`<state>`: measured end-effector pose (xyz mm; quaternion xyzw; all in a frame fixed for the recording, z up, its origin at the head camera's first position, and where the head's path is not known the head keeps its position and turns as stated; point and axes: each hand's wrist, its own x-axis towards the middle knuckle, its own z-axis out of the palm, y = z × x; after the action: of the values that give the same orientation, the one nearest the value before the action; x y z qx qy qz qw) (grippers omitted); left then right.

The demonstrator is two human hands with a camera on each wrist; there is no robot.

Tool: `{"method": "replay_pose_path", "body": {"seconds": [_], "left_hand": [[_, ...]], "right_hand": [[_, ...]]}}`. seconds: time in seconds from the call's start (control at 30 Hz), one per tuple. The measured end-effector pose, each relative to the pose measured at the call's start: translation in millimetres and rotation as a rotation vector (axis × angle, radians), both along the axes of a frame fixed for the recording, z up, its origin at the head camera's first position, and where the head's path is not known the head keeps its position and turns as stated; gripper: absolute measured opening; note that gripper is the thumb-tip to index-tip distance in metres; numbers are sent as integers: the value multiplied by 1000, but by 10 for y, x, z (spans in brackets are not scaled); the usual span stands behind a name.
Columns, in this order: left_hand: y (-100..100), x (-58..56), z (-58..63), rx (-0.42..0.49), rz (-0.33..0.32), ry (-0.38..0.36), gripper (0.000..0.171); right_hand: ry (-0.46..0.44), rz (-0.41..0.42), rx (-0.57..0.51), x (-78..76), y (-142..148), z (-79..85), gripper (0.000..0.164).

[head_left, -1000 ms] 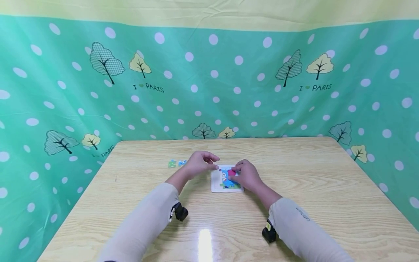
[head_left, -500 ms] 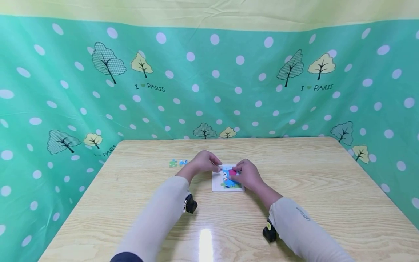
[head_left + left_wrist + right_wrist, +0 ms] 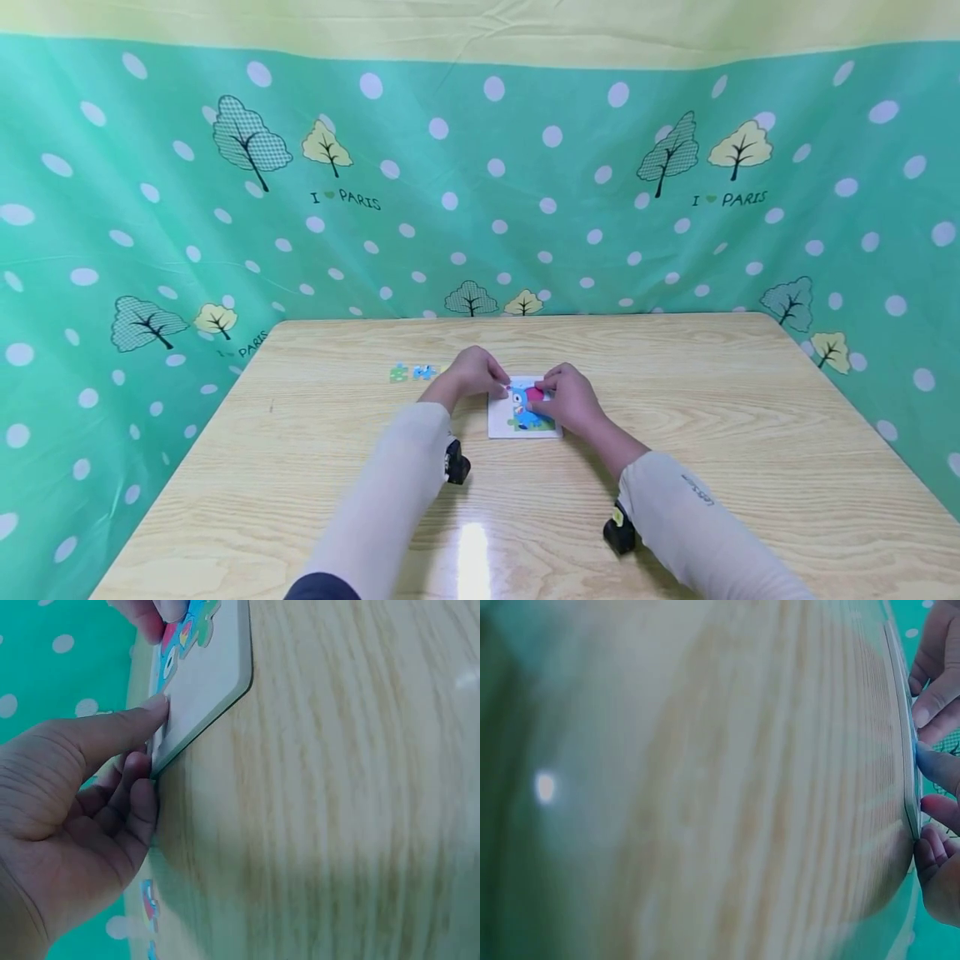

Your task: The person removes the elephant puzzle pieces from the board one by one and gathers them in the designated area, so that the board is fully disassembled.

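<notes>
A small square jigsaw puzzle on a white board [image 3: 498,425] lies on the table, bearing a blue cartoon figure [image 3: 525,419] with a pink part above green. My left hand [image 3: 477,372] is at its far left corner. In the left wrist view the thumb lies over the board's face, with the other fingers curled beside the edge; the index fingertip is hidden. My right hand [image 3: 572,402] holds the puzzle from the right, thumb and forefinger set on the figure around the pink part. In the right wrist view the other fingers curl at the board's edge.
Left of the board lie loose jigsaw pieces, a green one [image 3: 398,372] and a blue one [image 3: 423,372], with a yellowish bit [image 3: 444,367] partly behind the left wrist. A green polka-dot curtain [image 3: 480,208] borders the wooden table [image 3: 675,400] at back and sides.
My left hand has moved slightly right onto the board's far left corner, its thumb and forefinger drawing closer together. My right hand has stayed on the puzzle. More of the loose blue piece shows.
</notes>
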<state>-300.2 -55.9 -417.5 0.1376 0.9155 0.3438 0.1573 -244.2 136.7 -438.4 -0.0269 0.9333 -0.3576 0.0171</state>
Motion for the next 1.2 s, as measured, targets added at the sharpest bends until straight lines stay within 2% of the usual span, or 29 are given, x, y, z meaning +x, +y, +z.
{"method": "replay_pose_path", "body": {"seconds": [0.2, 0.5, 0.73, 1.0, 1.1, 1.2], "left_hand": [[-1, 22, -46, 17, 25, -21, 11], [18, 53, -103, 30, 34, 2, 7], [20, 71, -150, 76, 51, 19, 4], [-21, 58, -184, 163, 54, -7, 5], [-15, 45, -182, 195, 40, -11, 8], [0, 41, -173, 238, 33, -28, 23]], "right_hand": [[6, 3, -5, 1, 1, 1, 43], [16, -6, -4, 12, 3, -12, 42], [8, -17, -14, 10, -20, -42, 41], [33, -5, -14, 13, -27, -34, 43], [41, -5, -8, 14, -25, -28, 43], [44, -6, -3, 11, -24, -28, 43]]}}
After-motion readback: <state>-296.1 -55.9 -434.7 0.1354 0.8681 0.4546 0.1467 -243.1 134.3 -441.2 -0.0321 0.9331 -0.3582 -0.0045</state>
